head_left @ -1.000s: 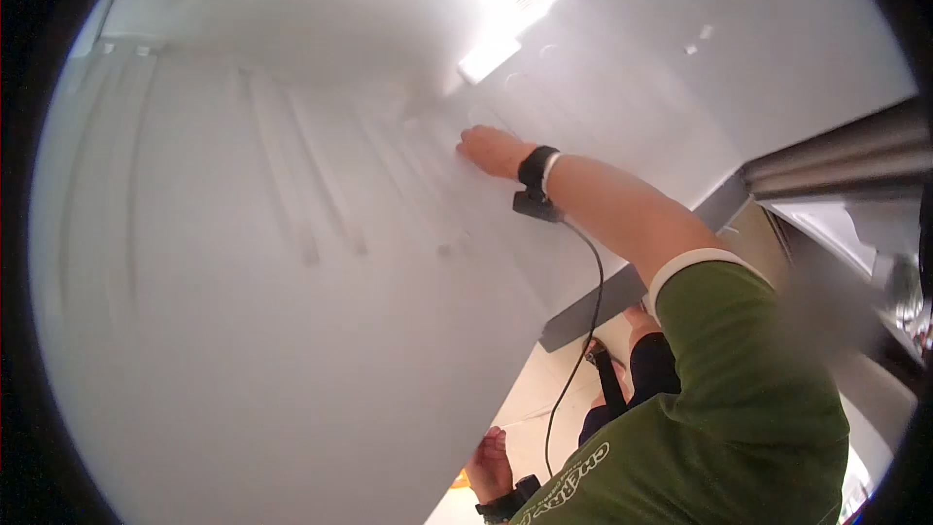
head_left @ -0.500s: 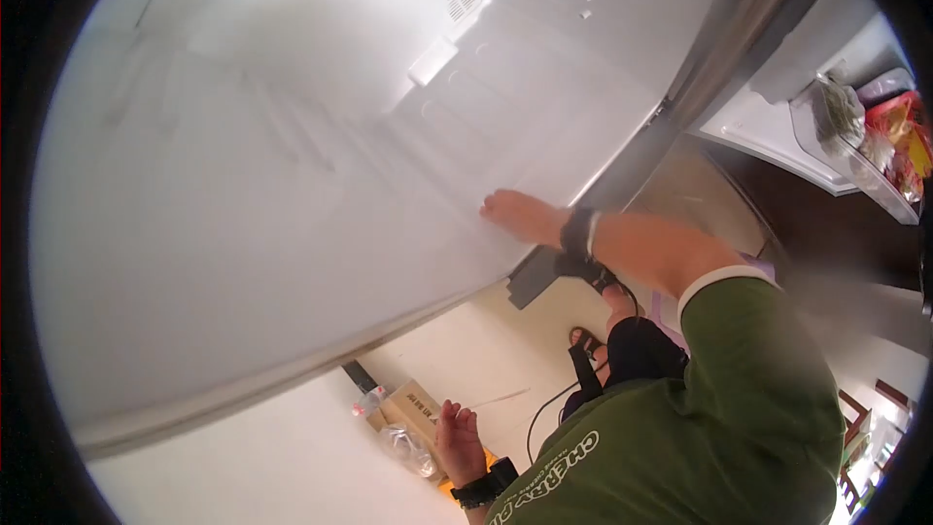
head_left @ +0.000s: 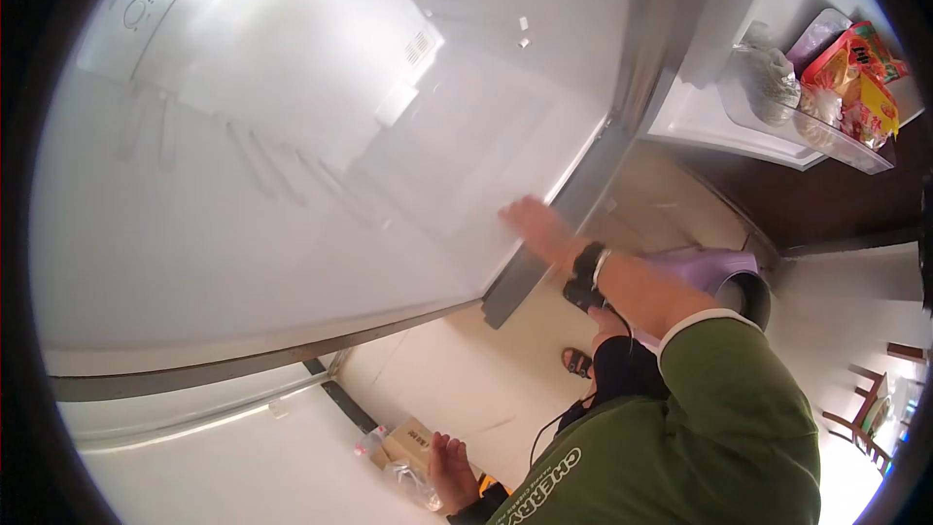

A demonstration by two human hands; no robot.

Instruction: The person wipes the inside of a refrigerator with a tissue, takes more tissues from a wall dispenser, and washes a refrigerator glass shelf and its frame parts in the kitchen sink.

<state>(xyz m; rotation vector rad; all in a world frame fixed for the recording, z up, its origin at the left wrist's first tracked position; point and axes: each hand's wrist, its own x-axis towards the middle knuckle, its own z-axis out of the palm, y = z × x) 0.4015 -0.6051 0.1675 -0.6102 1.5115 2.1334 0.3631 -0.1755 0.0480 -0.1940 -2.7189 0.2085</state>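
Note:
My right hand [head_left: 542, 231] reaches into a white refrigerator compartment [head_left: 292, 272], near its front edge on the right. It is smeared by motion, so its finger pose and anything in it cannot be made out. A black band circles that wrist. Low in the view, my left hand [head_left: 450, 472] is raised with loosely bent fingers and nothing visible in it. Behind it are a cardboard box [head_left: 408, 440] and a clear plastic bag [head_left: 413, 484]. A pale vented panel [head_left: 282, 49] covers part of the compartment wall, and small white clips stick out nearby.
An open refrigerator door [head_left: 705, 112] at upper right carries a clear bin [head_left: 831, 141] of bagged and red-yellow packets [head_left: 865, 87]. Below it stands a purple container [head_left: 680, 267] with a dark round opening. Wooden chairs [head_left: 860, 428] are at far right.
The view has shifted, showing more of the door bin and purple container. My right hand stays inside the compartment, now more blurred. My left hand remains low with its fingers loosely bent.

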